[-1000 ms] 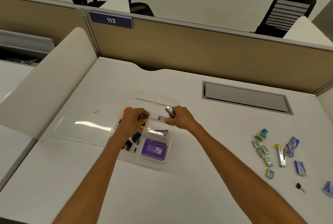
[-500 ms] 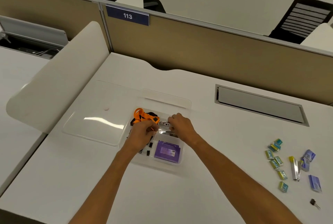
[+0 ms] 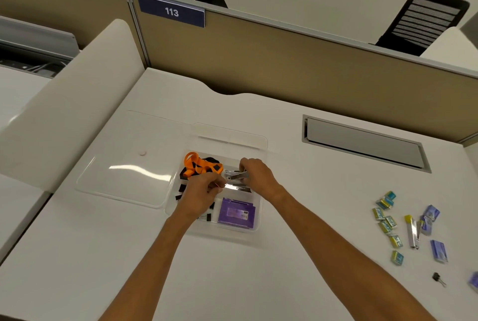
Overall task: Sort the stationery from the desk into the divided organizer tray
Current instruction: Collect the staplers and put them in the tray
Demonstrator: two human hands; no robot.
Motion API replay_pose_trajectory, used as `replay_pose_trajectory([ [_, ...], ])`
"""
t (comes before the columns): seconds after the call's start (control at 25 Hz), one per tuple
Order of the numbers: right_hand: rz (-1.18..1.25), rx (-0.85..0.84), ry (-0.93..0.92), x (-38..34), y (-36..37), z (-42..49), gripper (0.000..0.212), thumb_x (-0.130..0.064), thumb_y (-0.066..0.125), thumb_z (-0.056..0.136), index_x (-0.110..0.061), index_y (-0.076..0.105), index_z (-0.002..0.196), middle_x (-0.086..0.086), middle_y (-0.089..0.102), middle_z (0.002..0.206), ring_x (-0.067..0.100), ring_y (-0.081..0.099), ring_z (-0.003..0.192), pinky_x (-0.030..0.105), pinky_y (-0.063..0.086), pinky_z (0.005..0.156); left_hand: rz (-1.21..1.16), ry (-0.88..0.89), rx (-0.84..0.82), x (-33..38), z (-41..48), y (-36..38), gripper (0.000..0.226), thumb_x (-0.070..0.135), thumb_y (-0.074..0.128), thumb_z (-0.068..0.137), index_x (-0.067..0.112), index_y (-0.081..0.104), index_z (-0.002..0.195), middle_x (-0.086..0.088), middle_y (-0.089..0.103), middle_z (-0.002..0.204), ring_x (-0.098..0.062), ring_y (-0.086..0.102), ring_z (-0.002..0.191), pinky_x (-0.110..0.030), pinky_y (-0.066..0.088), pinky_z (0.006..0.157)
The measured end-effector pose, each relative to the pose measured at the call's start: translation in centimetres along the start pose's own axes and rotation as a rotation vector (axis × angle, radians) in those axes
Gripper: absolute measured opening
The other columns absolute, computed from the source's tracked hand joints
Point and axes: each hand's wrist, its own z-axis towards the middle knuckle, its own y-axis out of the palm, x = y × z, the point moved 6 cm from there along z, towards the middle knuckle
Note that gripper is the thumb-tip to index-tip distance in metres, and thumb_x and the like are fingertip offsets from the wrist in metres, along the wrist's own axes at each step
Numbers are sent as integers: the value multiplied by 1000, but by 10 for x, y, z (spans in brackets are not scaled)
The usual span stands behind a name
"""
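The clear divided organizer tray (image 3: 261,145) sits mid-desk. It holds an orange lanyard (image 3: 198,165), black binder clips (image 3: 182,188) and a purple box (image 3: 236,213). Both hands hover over its middle right compartment. My right hand (image 3: 256,176) grips a silver stapler (image 3: 236,175) low in that compartment. My left hand (image 3: 204,191) pinches the stapler's near end with curled fingers. At the desk's right lie several small green and blue staple boxes (image 3: 388,220), a second silver stapler (image 3: 413,234), purple packets (image 3: 439,251) and one black binder clip (image 3: 437,277).
The tray's clear lid (image 3: 124,173) lies flat to the left of the tray. A grey cable hatch (image 3: 362,143) is set into the desk at the back right. A tan partition (image 3: 284,62) closes the back and a white divider (image 3: 64,106) the left.
My right hand has brought the silver stapler down from above the tray's rim into the compartment. My left hand moved right to meet it. The camera shifted slightly.
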Motion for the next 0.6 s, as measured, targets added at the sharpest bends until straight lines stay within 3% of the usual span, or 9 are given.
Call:
replay_pose_trajectory([
  [0.12,63,-50,-13,-4,10,-2,30,-10,74,81,-9,59,106,13,62,107,25,55,96,34,49,78,4,7,-4,3,-2,4,24,-1,69,86,13,72,104,10,67,94,-6,64,89,-11,49,83],
  [0.36,243,-61,-2,-2,-1,-12,48,-10,81,73,-14,60,116,6,61,115,21,58,102,27,48,86,5,-11,-1,-3,-6,1,22,2,68,88,14,71,105,9,68,96,-3,64,87,-8,48,79],
  [0.6,465,162,139,47,-48,-44,37,-14,81,77,-17,65,110,-5,63,109,9,57,96,6,39,72,-17,-5,52,2,-1,5,18,7,69,88,17,70,104,8,68,97,-2,63,87,-23,56,88],
])
